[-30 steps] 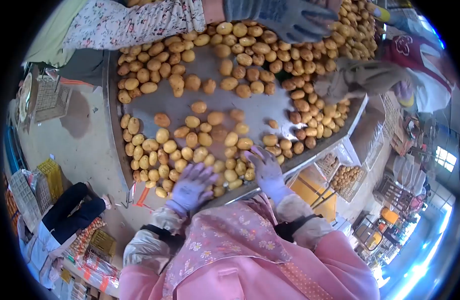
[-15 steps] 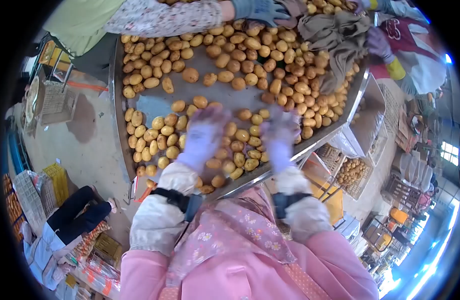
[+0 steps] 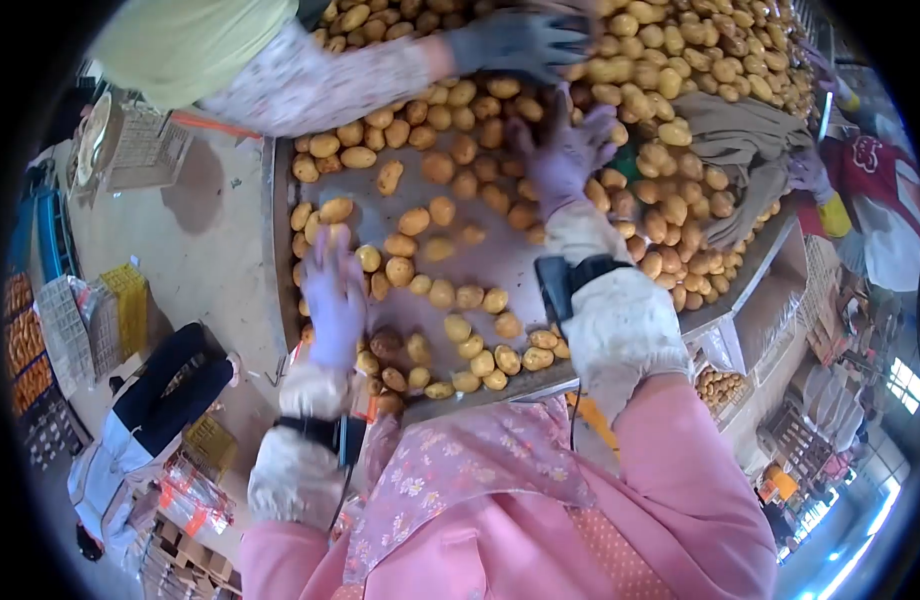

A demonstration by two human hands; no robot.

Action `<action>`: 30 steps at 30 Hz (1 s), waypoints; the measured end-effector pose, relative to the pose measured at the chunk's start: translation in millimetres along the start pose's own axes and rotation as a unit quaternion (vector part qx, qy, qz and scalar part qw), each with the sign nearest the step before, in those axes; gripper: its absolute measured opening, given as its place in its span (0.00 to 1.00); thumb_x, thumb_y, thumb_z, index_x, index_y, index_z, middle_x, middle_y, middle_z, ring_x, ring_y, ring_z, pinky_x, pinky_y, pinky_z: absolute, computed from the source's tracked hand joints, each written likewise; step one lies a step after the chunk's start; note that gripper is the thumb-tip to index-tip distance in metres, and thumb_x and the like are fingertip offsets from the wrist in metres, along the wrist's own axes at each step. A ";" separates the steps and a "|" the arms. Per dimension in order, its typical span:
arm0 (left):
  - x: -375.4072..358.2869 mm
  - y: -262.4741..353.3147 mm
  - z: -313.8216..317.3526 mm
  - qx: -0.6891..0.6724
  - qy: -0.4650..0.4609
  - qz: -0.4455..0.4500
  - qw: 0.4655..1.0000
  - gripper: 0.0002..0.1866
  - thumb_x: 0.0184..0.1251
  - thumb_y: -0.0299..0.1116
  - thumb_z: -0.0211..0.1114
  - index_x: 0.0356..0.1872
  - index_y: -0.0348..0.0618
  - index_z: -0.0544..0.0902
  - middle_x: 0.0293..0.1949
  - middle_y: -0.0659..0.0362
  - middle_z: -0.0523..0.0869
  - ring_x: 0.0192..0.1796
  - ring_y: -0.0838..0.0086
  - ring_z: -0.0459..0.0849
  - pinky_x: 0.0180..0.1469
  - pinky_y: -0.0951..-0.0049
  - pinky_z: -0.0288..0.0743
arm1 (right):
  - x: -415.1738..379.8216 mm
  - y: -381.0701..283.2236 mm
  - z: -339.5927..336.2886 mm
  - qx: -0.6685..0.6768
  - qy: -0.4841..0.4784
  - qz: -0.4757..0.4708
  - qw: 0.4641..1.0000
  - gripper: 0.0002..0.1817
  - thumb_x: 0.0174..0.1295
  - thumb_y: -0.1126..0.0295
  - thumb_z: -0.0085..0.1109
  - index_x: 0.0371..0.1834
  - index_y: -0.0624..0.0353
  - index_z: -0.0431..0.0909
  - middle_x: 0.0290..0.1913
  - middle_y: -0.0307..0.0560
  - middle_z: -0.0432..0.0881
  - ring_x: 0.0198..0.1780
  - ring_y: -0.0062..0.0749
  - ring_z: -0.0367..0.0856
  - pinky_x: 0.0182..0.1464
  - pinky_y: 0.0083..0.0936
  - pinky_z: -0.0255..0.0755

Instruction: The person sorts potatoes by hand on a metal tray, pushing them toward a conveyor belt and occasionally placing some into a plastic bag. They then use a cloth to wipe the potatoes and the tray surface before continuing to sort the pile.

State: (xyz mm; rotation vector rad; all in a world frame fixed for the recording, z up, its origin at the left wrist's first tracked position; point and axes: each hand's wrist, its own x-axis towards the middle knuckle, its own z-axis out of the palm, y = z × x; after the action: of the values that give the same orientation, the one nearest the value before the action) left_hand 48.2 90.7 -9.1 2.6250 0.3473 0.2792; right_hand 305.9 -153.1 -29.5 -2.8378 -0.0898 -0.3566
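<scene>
Both hands have spread apart since half a second ago, when they hovered side by side over the middle of the pile. Right hand (image 3: 565, 160), in a purple glove, now reaches far up the tabletop (image 3: 500, 262), fingers splayed and released, lying on the dense potatoes (image 3: 450, 295) near the far side; I see nothing gripped in it. Left hand (image 3: 332, 290), same glove, sits at the near left edge of the steel surface, palm down on a few potatoes beside the rim; its grip is blurred and I cannot tell if it is clenched on one. I note potatoes thin and scattered in the near middle, bare metal showing between them, packed thick toward the far and right sides. Across from me a co-worker's grey-gloved hand (image 3: 515, 42) with a floral sleeve rests on the far heap, just beyond my right fingertips. A grey cloth (image 3: 740, 135) lies over potatoes at the right. Another person's purple glove (image 3: 808, 170) touches that cloth's edge. Left of the tabletop, a yellow crate (image 3: 128, 300) stands on the floor.
</scene>
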 end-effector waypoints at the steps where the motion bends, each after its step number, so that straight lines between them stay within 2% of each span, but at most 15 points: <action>1: 30.3 -10.6 15.8 -0.025 0.060 0.008 0.998 0.26 0.72 0.30 0.60 0.71 0.41 0.78 0.69 0.39 0.77 0.68 0.41 0.75 0.71 0.46 0.67 | -11.1 -7.4 -7.5 0.028 -0.138 -0.031 0.990 0.44 0.65 0.38 0.61 0.82 0.42 0.62 0.83 0.68 0.54 0.80 0.81 0.51 0.78 0.77 0.39; 4: 98.1 -24.3 59.4 0.020 0.109 0.075 0.991 0.28 0.73 0.33 0.60 0.73 0.39 0.74 0.70 0.38 0.75 0.69 0.38 0.74 0.73 0.46 0.66 | -90.5 11.4 -45.5 0.044 -0.202 -0.306 0.929 0.33 0.64 0.44 0.66 0.74 0.28 0.73 0.81 0.59 0.62 0.80 0.75 0.56 0.81 0.69 0.43; 5: 94.2 -12.4 63.9 0.015 0.108 0.073 0.991 0.28 0.73 0.33 0.60 0.73 0.39 0.74 0.70 0.38 0.75 0.69 0.38 0.74 0.73 0.46 0.66 | -108.5 27.7 -67.0 0.078 -0.288 -0.292 0.909 0.31 0.63 0.44 0.67 0.72 0.22 0.74 0.81 0.50 0.63 0.82 0.65 0.55 0.82 0.63 0.46; 7: 78.0 17.3 64.3 0.095 -0.019 0.057 0.994 0.31 0.71 0.36 0.62 0.74 0.40 0.73 0.72 0.37 0.73 0.71 0.38 0.71 0.74 0.43 0.64 | -126.9 86.2 -96.1 -0.008 -0.297 -0.276 0.914 0.33 0.63 0.44 0.68 0.73 0.30 0.76 0.83 0.47 0.61 0.84 0.54 0.53 0.82 0.59 0.48; 8: 61.0 20.3 59.2 0.094 -0.019 0.057 0.994 0.31 0.71 0.36 0.62 0.74 0.40 0.73 0.72 0.37 0.73 0.71 0.38 0.71 0.74 0.43 0.64 | -124.0 107.7 -117.3 0.059 -0.342 -0.139 0.928 0.35 0.63 0.43 0.66 0.75 0.34 0.74 0.84 0.54 0.59 0.85 0.55 0.51 0.81 0.58 0.48; 9: 37.7 22.0 51.9 0.038 -0.051 0.055 0.996 0.32 0.70 0.37 0.62 0.75 0.41 0.72 0.72 0.36 0.72 0.72 0.38 0.70 0.75 0.42 0.62 | -150.7 125.4 -124.2 -0.145 -0.286 -0.088 0.943 0.36 0.65 0.46 0.64 0.77 0.38 0.72 0.83 0.61 0.58 0.85 0.58 0.50 0.82 0.57 0.48; 12: -32.0 30.2 18.1 0.043 -0.144 0.091 0.984 0.33 0.68 0.38 0.63 0.75 0.45 0.72 0.74 0.36 0.69 0.74 0.39 0.67 0.77 0.40 0.58 | -211.5 152.4 -125.3 -0.098 -0.229 -0.110 0.962 0.39 0.65 0.57 0.63 0.81 0.49 0.65 0.81 0.70 0.58 0.82 0.69 0.52 0.79 0.60 0.51; 15: -85.5 25.7 -4.2 0.072 -0.172 0.053 0.981 0.32 0.69 0.35 0.61 0.76 0.46 0.72 0.75 0.37 0.68 0.75 0.39 0.67 0.79 0.42 0.55 | -206.9 83.8 -135.2 0.088 -0.284 -0.134 0.945 0.30 0.64 0.63 0.60 0.72 0.50 0.75 0.74 0.59 0.71 0.74 0.61 0.68 0.73 0.53 0.65; 16: -94.5 16.8 -5.1 0.073 -0.172 0.055 0.981 0.32 0.69 0.35 0.61 0.76 0.46 0.72 0.75 0.37 0.68 0.75 0.39 0.67 0.79 0.42 0.55 | -201.8 55.8 -130.0 0.226 -0.360 -0.134 0.895 0.26 0.65 0.65 0.59 0.68 0.49 0.79 0.70 0.54 0.76 0.71 0.57 0.73 0.70 0.50 0.70; 18: -119.8 0.9 -5.3 0.013 -0.146 -0.027 0.989 0.31 0.70 0.32 0.59 0.76 0.46 0.73 0.76 0.39 0.69 0.75 0.41 0.67 0.79 0.42 0.55 | -234.1 20.4 -83.9 0.122 -0.261 -0.276 0.917 0.19 0.63 0.68 0.58 0.58 0.47 0.82 0.63 0.46 0.81 0.64 0.49 0.80 0.62 0.47 0.76; 22: -135.2 -11.7 -17.3 -0.047 0.016 -0.058 0.997 0.27 0.75 0.26 0.55 0.74 0.38 0.73 0.74 0.40 0.71 0.75 0.44 0.70 0.77 0.50 0.62 | -241.9 -2.1 -62.7 0.036 -0.326 -0.265 0.907 0.17 0.63 0.68 0.60 0.56 0.48 0.82 0.57 0.49 0.84 0.58 0.47 0.83 0.58 0.45 0.78; 24: -144.5 -9.8 -27.1 -0.052 0.024 -0.115 0.992 0.25 0.75 0.25 0.54 0.72 0.34 0.74 0.72 0.40 0.74 0.74 0.45 0.71 0.74 0.53 0.67 | -238.6 19.8 -74.6 0.209 -0.231 -0.228 0.923 0.15 0.65 0.66 0.61 0.55 0.50 0.83 0.53 0.49 0.85 0.51 0.48 0.86 0.52 0.43 0.80; 27: -162.0 1.4 -36.0 -0.020 -0.046 -0.085 0.995 0.23 0.73 0.27 0.58 0.68 0.37 0.78 0.70 0.42 0.75 0.71 0.44 0.73 0.72 0.52 0.69 | -259.8 74.3 -161.2 0.266 -0.266 0.049 0.925 0.16 0.69 0.66 0.62 0.58 0.53 0.82 0.53 0.50 0.88 0.50 0.40 0.88 0.50 0.35 0.82; 29: -162.0 20.4 -38.7 -0.071 -0.278 -0.011 0.958 0.22 0.70 0.28 0.61 0.65 0.42 0.81 0.64 0.46 0.80 0.64 0.45 0.78 0.67 0.50 0.73 | -317.2 180.7 -171.2 0.336 -0.209 0.242 0.886 0.21 0.68 0.70 0.60 0.65 0.53 0.80 0.53 0.53 0.88 0.54 0.39 0.88 0.55 0.32 0.81; 30: -163.0 24.1 -33.3 -0.075 -0.274 -0.006 0.959 0.22 0.70 0.28 0.61 0.65 0.42 0.81 0.64 0.46 0.80 0.64 0.45 0.78 0.67 0.50 0.73 | -319.9 202.3 -201.9 0.365 -0.185 0.275 0.870 0.26 0.65 0.72 0.61 0.69 0.52 0.78 0.62 0.59 0.83 0.63 0.50 0.83 0.64 0.39 0.77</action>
State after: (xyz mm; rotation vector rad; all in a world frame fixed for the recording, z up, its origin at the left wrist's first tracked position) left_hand -109.9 37.0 9.3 2.4212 0.1435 -0.4097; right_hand -31.4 -412.5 24.3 -2.0119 0.4148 0.2996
